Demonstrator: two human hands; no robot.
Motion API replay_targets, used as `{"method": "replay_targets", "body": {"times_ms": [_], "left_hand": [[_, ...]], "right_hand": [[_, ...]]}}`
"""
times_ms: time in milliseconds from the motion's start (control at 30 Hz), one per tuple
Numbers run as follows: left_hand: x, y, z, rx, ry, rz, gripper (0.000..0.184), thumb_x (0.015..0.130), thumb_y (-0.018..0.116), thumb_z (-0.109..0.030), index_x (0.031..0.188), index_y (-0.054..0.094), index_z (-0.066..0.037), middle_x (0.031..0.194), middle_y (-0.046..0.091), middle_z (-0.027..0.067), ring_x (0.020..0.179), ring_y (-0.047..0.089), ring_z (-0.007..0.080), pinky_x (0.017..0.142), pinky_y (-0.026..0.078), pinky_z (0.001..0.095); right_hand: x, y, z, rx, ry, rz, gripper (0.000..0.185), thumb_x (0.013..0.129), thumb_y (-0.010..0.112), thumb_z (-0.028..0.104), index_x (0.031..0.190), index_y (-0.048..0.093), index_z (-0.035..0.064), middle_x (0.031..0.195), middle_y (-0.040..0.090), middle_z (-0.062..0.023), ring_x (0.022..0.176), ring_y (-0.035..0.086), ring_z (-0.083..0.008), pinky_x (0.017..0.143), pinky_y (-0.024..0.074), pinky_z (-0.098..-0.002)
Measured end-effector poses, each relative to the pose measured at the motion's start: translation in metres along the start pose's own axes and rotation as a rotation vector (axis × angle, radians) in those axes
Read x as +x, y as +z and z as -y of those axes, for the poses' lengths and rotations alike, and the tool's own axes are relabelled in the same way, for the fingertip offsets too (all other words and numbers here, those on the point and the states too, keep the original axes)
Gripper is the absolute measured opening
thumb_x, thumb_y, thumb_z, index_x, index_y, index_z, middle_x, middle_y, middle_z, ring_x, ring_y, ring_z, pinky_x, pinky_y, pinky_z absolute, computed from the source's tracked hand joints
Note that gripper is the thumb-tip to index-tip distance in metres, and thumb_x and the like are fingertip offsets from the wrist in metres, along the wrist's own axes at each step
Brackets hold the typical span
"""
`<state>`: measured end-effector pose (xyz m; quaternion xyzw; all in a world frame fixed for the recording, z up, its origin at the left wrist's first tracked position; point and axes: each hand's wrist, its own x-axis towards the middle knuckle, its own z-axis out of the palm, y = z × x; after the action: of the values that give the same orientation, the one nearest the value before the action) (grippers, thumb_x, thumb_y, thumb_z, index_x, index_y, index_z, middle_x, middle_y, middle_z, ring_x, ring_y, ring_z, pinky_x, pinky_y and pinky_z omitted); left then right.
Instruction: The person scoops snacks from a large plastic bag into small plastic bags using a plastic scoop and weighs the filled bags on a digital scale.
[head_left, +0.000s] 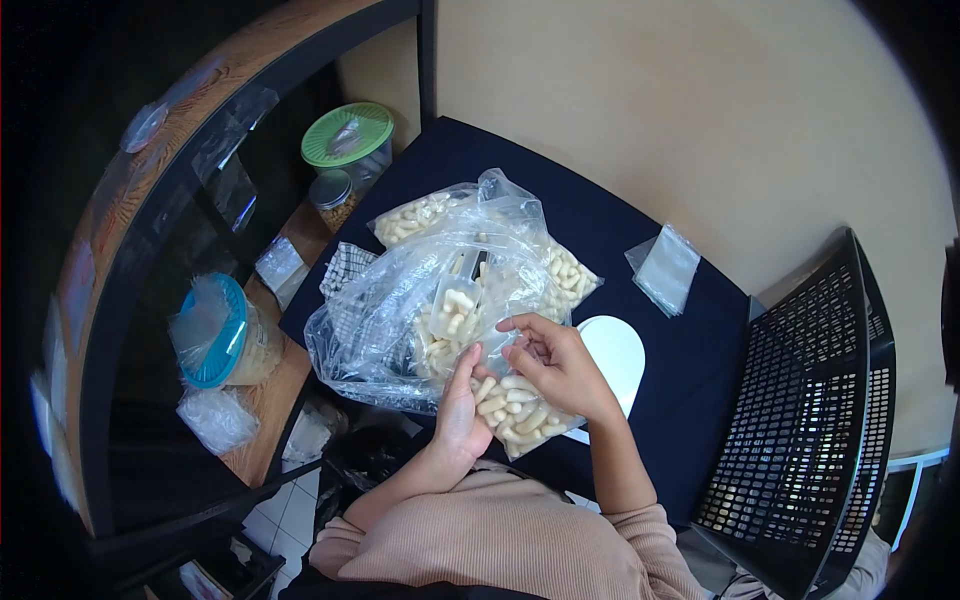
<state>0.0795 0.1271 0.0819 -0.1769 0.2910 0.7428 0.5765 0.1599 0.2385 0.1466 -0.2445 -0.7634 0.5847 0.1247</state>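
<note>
A small clear plastic bag [520,412] filled with pale, finger-shaped snack pieces is in front of my body, above the near edge of the table. My left hand [462,415] grips its left side, thumb pointing up. With fingers bent in a pinch, my right hand [548,358] holds the bag's upper plastic. Just beyond them lies a large clear plastic bag [370,330], crumpled open, with more of the same pieces inside. A clear scoop [452,308] holding some pieces rests in its mouth.
Behind the large bag is another filled bag [415,215]. A white rounded flat object [615,355] lies right of my hands, below a stack of clear bags [665,270]. A black perforated basket [800,400] stands at right. Lidded tubs [348,135] and a jar [332,195] stand at left.
</note>
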Motion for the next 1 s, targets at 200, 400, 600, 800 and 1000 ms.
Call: {"method": "replay_targets", "body": {"times_ms": [200, 400, 600, 800, 1000], "left_hand": [[-0.009, 0.013, 0.01, 0.112, 0.085, 0.153, 0.039, 0.085, 0.053, -0.028, 0.118, 0.044, -0.009, 0.097, 0.051, 0.0028, 0.092, 0.05, 0.0126, 0.082, 0.042, 0.0292], [-0.026, 0.009, 0.014, 0.72, 0.196, 0.818, 0.07, 0.079, 0.058, -0.024, 0.132, 0.016, -0.005, 0.132, 0.024, 0.0155, 0.124, 0.025, 0.0227, 0.102, 0.022, 0.0375], [-0.016, -0.025, -0.011, 0.957, -0.282, 1.033, 0.043, 0.078, 0.061, -0.022, 0.111, 0.041, -0.001, 0.09, 0.047, 0.0048, 0.086, 0.046, 0.0125, 0.081, 0.036, 0.0276], [0.025, -0.069, -0.012, 0.618, -0.736, 1.041, 0.041, 0.079, 0.06, -0.036, 0.098, 0.047, -0.001, 0.067, 0.037, -0.0043, 0.062, 0.036, 0.006, 0.065, 0.033, 0.0214], [0.031, -0.078, -0.01, 0.563, -0.807, 1.046, 0.043, 0.082, 0.053, -0.042, 0.098, 0.047, -0.002, 0.066, 0.037, -0.0046, 0.063, 0.035, 0.0061, 0.066, 0.033, 0.0223]], "right_hand": [[-0.018, -0.023, -0.003, 0.112, -0.049, -0.183, 0.017, 0.082, 0.058, 0.011, 0.094, 0.055, -0.0007, 0.07, 0.054, 0.0004, 0.061, 0.051, -0.0048, 0.055, 0.0424, -0.0193], [-0.071, -0.082, -0.054, 0.525, -0.134, -0.812, 0.006, 0.084, 0.054, 0.007, 0.09, 0.053, 0.0045, 0.075, 0.056, -0.0004, 0.063, 0.052, -0.0044, 0.055, 0.0433, -0.0167], [-0.085, -0.083, -0.12, 0.509, 0.033, -0.969, 0.01, 0.085, 0.054, 0.008, 0.094, 0.052, 0.004, 0.08, 0.058, -0.0007, 0.066, 0.055, -0.0049, 0.052, 0.0426, -0.0164], [-0.088, -0.081, -0.142, 0.269, 0.044, -1.064, 0.026, 0.084, 0.057, 0.012, 0.102, 0.048, -0.0037, 0.097, 0.057, -0.0103, 0.089, 0.056, -0.0128, 0.079, 0.0443, -0.0226], [-0.111, -0.091, -0.162, 0.895, 0.07, -1.134, 0.059, 0.091, 0.038, 0.039, 0.127, 0.026, -0.0064, 0.119, 0.046, -0.0256, 0.11, 0.048, -0.0274, 0.093, 0.0378, -0.0314]]}}
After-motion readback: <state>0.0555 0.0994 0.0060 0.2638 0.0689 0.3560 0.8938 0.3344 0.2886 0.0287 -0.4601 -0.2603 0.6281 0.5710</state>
